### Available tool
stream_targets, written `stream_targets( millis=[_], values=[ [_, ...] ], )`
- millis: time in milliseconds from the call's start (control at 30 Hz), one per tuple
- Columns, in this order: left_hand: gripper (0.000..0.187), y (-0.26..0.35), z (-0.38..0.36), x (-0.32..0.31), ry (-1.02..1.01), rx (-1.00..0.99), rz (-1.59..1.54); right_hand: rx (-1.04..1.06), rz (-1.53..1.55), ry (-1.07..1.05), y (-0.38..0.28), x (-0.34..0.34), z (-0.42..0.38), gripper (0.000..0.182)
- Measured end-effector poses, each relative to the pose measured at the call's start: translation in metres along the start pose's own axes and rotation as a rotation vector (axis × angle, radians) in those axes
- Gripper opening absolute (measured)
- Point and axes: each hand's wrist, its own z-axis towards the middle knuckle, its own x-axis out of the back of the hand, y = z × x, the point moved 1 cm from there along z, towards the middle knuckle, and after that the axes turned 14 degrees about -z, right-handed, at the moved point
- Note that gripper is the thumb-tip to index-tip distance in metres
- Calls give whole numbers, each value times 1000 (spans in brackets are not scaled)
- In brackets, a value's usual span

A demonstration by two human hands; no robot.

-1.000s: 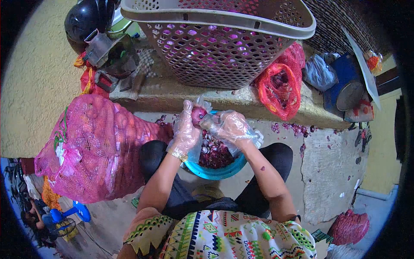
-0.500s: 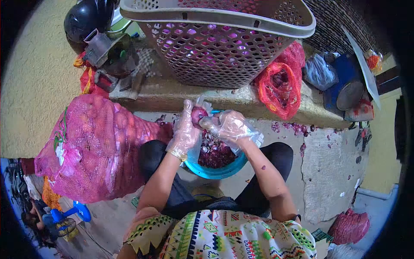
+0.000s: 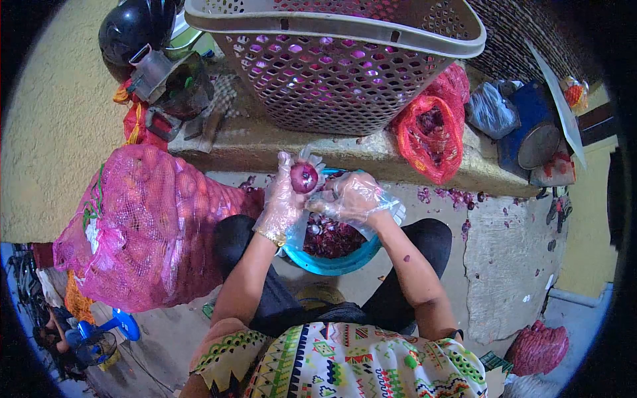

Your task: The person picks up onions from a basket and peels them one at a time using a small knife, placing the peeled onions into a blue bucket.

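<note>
A red onion (image 3: 304, 178) is held in my left hand (image 3: 284, 199), which wears a clear plastic glove; its thumb stands up on the left side. Just right of the onion is my right hand (image 3: 355, 198), gloved the same way, with its fingers curled in. Whatever those fingers hold, if anything, is hidden. Both hands are above a blue basin (image 3: 338, 266) between my knees. Dark red onion skins (image 3: 332, 240) and some pale pieces lie in it.
A tall perforated basket (image 3: 318, 99) stands on the ledge ahead. A big pink net sack of onions (image 3: 152, 225) bulges on the left. A red net bag (image 3: 431, 149) hangs over the ledge's right part. Skins (image 3: 458, 198) litter the floor at right. A blue fan (image 3: 119, 325) is behind left.
The onion has turned, showing a pale round end towards me. My right hand has shifted slightly off it, to the right and down. My left hand stays nearly in place.
</note>
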Motion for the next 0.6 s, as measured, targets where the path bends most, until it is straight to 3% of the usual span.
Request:
stream_targets(
  millis=[167,367,500,600],
  values=[
    [49,2,-1,-2,-83,26,13,-116,135,119,5,17,-4,68],
    [55,-1,-1,0,-71,9,68,-214,61,250,9,9,-4,66],
    [58,0,-3,-3,-59,41,108,-204,51,253,4,13,-4,67],
    [58,-1,-2,-1,-57,37,99,-226,34,116,3,12,-2,69]
  ],
)
